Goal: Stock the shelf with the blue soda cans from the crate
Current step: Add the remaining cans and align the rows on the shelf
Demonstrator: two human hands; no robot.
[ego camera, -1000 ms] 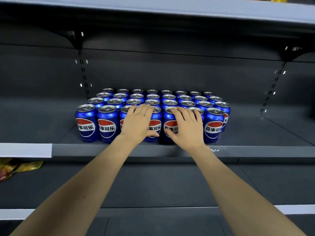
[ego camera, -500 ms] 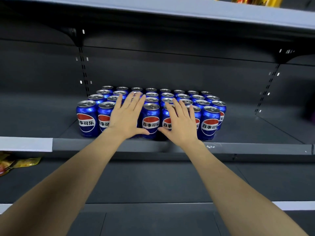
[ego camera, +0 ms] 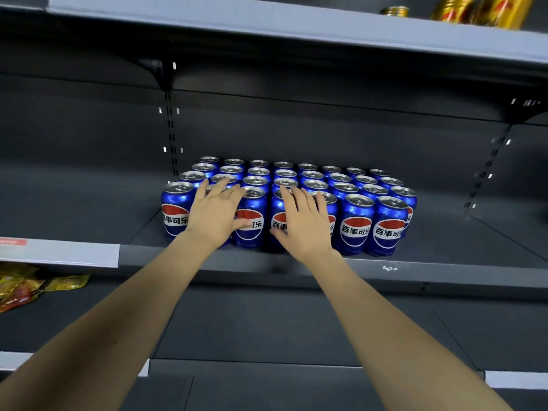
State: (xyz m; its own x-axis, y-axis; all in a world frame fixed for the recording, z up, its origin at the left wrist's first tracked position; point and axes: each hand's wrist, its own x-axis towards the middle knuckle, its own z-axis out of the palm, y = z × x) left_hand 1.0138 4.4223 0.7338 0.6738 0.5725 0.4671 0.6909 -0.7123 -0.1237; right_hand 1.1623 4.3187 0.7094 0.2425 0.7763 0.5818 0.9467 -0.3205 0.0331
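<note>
The left hand (ego camera: 218, 213) and right hand (ego camera: 304, 222) cover three front blue soda cans' (ego camera: 355, 225) labels. Gold cans (ego camera: 486, 8) (upper shelf) and snack packets (ego camera: 26, 287) are cut off by the frame.

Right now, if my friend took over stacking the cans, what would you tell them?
Left hand: open, fingers flat on the front cans.
Right hand: open, flat on the front cans too.
Cans: upright block of blue cans, several rows deep, on the middle shelf near its front edge.
Done: many cans are shelved, labels forward.
Left: no crate is in view, so check it for more cans. The shelf has room on both sides.
</note>
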